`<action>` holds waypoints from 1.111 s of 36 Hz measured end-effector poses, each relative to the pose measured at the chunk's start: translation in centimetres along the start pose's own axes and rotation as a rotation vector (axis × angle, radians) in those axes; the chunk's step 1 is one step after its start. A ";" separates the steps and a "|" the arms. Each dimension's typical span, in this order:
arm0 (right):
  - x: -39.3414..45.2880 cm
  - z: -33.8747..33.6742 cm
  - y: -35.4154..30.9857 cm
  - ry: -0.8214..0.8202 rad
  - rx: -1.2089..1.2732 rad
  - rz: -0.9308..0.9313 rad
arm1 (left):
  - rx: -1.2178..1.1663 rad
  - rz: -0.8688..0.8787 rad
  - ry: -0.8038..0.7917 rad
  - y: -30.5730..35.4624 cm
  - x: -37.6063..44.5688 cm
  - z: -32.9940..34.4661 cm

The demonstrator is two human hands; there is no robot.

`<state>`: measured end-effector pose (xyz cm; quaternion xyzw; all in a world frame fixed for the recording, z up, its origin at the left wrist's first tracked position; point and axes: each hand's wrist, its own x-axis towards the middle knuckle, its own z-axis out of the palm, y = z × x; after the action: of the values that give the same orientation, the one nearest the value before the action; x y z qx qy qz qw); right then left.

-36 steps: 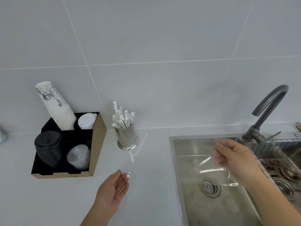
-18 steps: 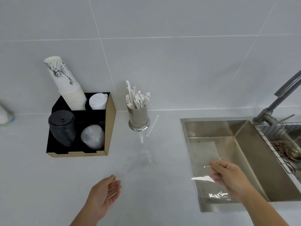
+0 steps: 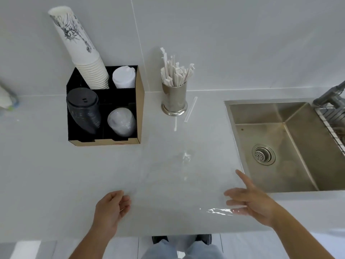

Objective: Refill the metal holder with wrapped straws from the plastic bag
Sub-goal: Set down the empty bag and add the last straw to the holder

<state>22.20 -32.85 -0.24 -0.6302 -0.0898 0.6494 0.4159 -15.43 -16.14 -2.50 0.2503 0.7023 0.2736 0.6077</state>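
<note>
Counter (image 3: 56,184): pale grey, running from the tiled wall to the near edge, bearing everything below.
Sink (image 3: 276,146): steel basin sunk into the counter at the right, drain in its floor, a wire rack along its right side.
Plastic bag (image 3: 186,184): clear and nearly invisible, spread flat on the counter between the 2 hands; its glinting crease lies just left of the right hand's fingers, another wrinkle shows nearer the holder. Whether any straws are inside cannot be told.
Cup organiser (image 3: 139,113): black cardboard box at the left by the wall, 4 compartments with a stack of printed paper cups, white lids, black lids and clear lids.
Right hand (image 3: 252,200): fingers straight and spread, palm turned left, hovering at the bag's right edge just beside the sink's near-left corner; the lower fingertips reach the shiny crease, but actual contact cannot be told. It grasps nothing.
Left hand (image 3: 112,206): at the bag's left edge, fingers loosely curled, thumb up, holding nothing visible.
Metal holder (image 3: 174,99): upright steel cup near the wall, well beyond both hands, packed with wrapped straws (image 3: 175,71) standing out of its top.
Loose straw (image 3: 190,109): 1 wrapped straw lying on the counter just right of the holder's base.
</note>
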 end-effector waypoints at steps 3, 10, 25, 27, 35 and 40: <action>0.3 2.1 1.1 0.055 0.009 0.011 | -0.013 -0.005 0.026 -0.7 0.3 -1.8; 0.8 5.9 3.1 0.192 -0.135 0.047 | 0.015 -0.002 0.063 -1.5 1.0 -6.2; 2.6 11.4 5.6 0.261 -0.193 -0.057 | 0.111 0.059 0.127 -1.7 2.2 -13.4; 3.1 12.3 5.4 0.259 -0.202 -0.070 | 0.177 0.104 0.151 -1.2 2.7 -14.2; 4.7 15.0 4.6 0.218 -0.207 -0.098 | 0.791 0.506 0.228 0.8 3.5 -15.5; 5.3 15.9 4.5 0.195 -0.210 -0.110 | 0.978 0.769 0.059 2.2 3.9 -12.2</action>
<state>6.81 -25.72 -4.05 -0.7245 -0.1506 0.5484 0.3895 -27.97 -12.83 -2.47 0.7269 0.6225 0.1263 0.2610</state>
